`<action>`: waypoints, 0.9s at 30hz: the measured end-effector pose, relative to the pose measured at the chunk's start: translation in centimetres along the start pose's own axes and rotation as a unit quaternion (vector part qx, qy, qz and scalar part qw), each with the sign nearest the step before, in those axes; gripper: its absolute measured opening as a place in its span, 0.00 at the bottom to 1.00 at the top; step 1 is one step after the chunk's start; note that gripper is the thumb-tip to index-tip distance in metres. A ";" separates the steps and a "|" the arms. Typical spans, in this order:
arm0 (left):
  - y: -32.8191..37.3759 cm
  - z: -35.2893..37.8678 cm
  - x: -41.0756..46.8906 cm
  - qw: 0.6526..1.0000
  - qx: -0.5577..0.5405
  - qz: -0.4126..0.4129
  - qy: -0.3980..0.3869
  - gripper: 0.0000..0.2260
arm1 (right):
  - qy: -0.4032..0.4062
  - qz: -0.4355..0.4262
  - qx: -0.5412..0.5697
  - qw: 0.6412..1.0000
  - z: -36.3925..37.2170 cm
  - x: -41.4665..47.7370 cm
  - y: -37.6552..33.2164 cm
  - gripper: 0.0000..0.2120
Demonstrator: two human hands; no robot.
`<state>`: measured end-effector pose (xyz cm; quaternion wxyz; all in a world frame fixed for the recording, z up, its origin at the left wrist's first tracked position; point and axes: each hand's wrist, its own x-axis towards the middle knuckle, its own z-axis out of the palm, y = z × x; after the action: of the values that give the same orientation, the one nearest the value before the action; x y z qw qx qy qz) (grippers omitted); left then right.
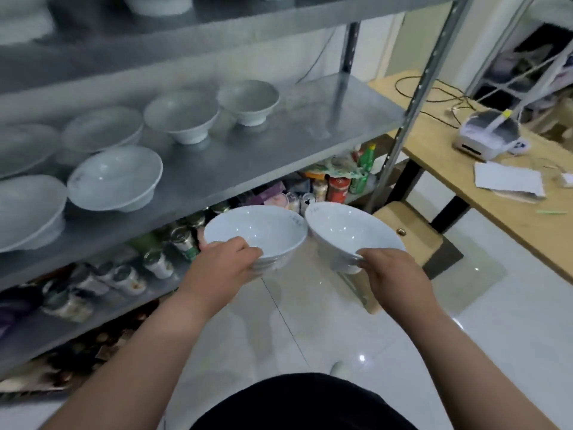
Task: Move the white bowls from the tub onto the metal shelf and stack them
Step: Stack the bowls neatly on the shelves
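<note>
Dark clothing (304, 405) sits at six o'clock. Our left hand (228, 263) pinches the near rim of one white bowl (257, 228) at eleven o'clock. Our right hand (395, 274) grips a second bowl (350, 231) at one o'clock, rims touching, short of the metal shelf (279, 144), where more bowls (114, 178) stand at ten.

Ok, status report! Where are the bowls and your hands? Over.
Left hand grips one white bowl. Right hand grips a second bowl. Both held before the metal shelf, not yet down. Nothing in the way.
</note>
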<state>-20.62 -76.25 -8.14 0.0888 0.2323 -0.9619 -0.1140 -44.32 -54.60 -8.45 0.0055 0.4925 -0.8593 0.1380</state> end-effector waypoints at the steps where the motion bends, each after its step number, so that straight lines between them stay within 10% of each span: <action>1: 0.4 -0.3 0.7 1.000 0.017 -0.016 0.013 0.19 | 0.000 -0.028 0.002 1.000 0.0 1.9 0.9 0.10; 11: 0.3 -1.3 6.0 0.976 0.076 -0.191 0.063 0.17 | 0.020 -0.227 0.043 0.973 -0.1 17.2 4.1 0.13; 27: -8.3 -4.2 11.9 0.967 0.083 -0.149 0.187 0.14 | 0.162 -0.294 0.059 0.940 1.2 29.4 -2.3 0.05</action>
<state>-26.59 -89.80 -4.86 0.2294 0.3969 -0.8887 -0.0001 -57.34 -80.89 -4.79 0.1561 0.6935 -0.6541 0.2585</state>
